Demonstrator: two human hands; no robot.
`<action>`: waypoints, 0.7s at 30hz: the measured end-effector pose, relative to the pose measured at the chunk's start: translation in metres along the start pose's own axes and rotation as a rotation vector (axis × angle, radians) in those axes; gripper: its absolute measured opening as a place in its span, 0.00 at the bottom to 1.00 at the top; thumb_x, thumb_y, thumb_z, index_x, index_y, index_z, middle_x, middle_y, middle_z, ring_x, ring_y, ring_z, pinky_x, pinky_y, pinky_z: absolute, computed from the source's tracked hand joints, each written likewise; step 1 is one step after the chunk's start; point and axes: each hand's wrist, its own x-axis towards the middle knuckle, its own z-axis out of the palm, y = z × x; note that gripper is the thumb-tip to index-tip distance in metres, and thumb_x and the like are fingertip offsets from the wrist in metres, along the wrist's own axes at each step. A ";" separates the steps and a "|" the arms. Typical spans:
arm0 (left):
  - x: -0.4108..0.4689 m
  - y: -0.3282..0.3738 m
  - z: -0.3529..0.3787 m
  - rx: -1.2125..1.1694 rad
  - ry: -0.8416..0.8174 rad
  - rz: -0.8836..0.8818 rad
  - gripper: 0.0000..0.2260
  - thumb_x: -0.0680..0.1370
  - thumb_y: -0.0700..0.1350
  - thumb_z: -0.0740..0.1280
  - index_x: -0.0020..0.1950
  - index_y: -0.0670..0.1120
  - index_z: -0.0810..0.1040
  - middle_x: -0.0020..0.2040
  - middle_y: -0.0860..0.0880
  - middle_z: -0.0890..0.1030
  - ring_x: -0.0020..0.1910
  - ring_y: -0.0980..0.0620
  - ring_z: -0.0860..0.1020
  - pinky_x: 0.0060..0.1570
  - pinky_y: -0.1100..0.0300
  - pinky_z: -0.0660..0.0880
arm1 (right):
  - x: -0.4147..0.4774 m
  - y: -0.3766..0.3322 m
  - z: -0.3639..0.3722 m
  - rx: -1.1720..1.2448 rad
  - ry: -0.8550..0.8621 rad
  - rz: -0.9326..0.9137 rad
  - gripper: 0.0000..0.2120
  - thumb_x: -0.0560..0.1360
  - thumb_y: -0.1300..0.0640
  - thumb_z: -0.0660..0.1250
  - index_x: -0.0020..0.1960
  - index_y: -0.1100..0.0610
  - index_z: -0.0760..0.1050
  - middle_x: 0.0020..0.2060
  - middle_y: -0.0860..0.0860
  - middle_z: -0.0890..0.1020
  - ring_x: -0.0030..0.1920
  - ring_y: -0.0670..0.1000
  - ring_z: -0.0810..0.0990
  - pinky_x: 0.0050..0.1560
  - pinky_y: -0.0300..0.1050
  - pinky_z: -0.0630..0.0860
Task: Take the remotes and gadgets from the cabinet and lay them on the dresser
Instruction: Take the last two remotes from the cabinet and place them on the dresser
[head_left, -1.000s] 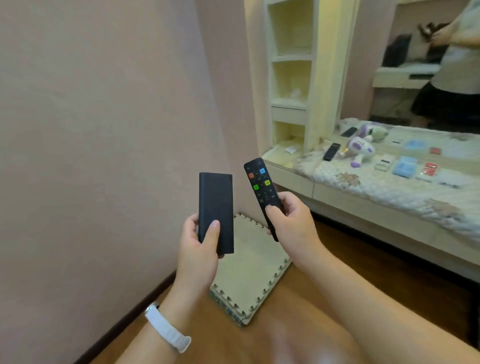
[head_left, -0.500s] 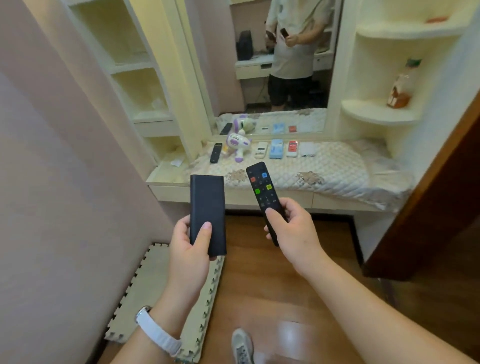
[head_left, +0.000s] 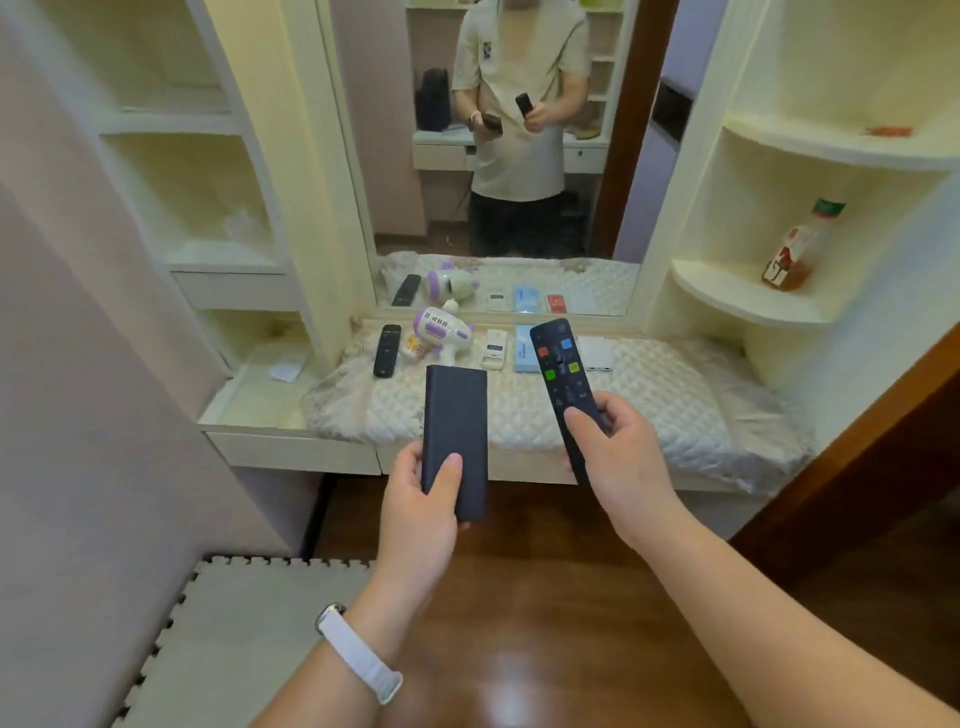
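Black remote (head_left: 563, 384) shows red, blue, green and yellow buttons.

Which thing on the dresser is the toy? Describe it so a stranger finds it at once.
Start at the big mirror; below it lies the quilted dresser top. In the row of items against the mirror, the toy sits second from the left, beside a black remote: the only rounded white-and-purple thing among flat slabs.

Matt dark power bank (head_left: 456, 436), quilted satin dresser cover (head_left: 649, 395), glossy wood floor (head_left: 519, 649)
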 end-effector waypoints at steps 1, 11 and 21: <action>0.014 0.001 0.000 0.003 -0.012 -0.005 0.05 0.81 0.47 0.63 0.57 0.53 0.72 0.51 0.50 0.81 0.43 0.53 0.82 0.34 0.58 0.80 | 0.008 -0.002 0.004 0.010 0.006 -0.001 0.03 0.80 0.56 0.63 0.49 0.51 0.75 0.37 0.52 0.78 0.33 0.46 0.75 0.31 0.39 0.74; 0.106 0.001 0.077 0.034 -0.172 -0.046 0.08 0.81 0.47 0.62 0.60 0.51 0.71 0.54 0.50 0.80 0.48 0.52 0.81 0.35 0.60 0.79 | 0.092 0.030 -0.038 0.058 0.176 0.091 0.04 0.80 0.56 0.64 0.51 0.52 0.77 0.41 0.55 0.82 0.37 0.49 0.79 0.34 0.42 0.76; 0.186 0.002 0.234 0.205 -0.170 -0.049 0.09 0.81 0.46 0.62 0.61 0.50 0.71 0.52 0.50 0.80 0.45 0.52 0.82 0.33 0.61 0.78 | 0.224 0.081 -0.152 0.120 0.210 0.171 0.03 0.79 0.58 0.64 0.48 0.53 0.76 0.36 0.54 0.79 0.34 0.50 0.78 0.35 0.48 0.77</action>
